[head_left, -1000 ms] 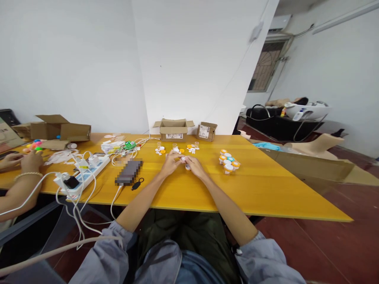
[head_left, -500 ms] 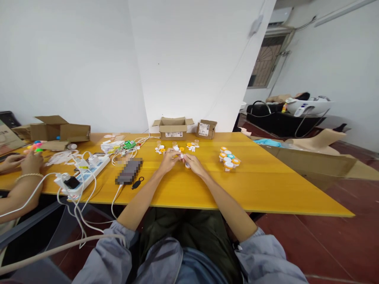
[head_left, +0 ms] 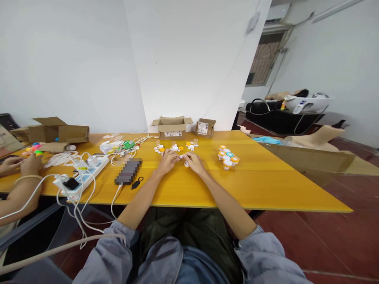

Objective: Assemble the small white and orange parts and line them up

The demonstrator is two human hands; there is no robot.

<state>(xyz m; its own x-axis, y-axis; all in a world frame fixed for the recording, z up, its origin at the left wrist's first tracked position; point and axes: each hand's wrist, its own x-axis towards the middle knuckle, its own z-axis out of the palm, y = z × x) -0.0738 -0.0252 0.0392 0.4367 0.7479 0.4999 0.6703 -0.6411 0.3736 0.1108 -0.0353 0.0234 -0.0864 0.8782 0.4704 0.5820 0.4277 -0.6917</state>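
Above the table, in the middle of the head view, my left hand (head_left: pixel 167 162) and my right hand (head_left: pixel 194 162) meet with fingers pinched at a small white piece (head_left: pixel 179 157). Its exact kind is too small to make out. Just under my right fingers stands a small tub (head_left: pixel 186 164) with a white rim, partly covered by the hand. Beyond my hands lie loose white and orange round parts (head_left: pixel 190 146) and several see-through cups (head_left: pixel 173 144). To the right sits a cluster of small see-through tubs with orange, white and teal lids (head_left: pixel 227 157).
Two cardboard boxes (head_left: pixel 172 128) stand against the wall. Left of my arms are a phone-like dark device (head_left: pixel 128 172), a black key fob (head_left: pixel 137 183) and a power strip (head_left: pixel 85 179) with trailing cables. Another person's hands (head_left: pixel 31 163) work at the far left.
My hands have lowered slightly around the small white piece and turned a little. More of the tub beneath the right hand shows. The whole view has shifted slightly.
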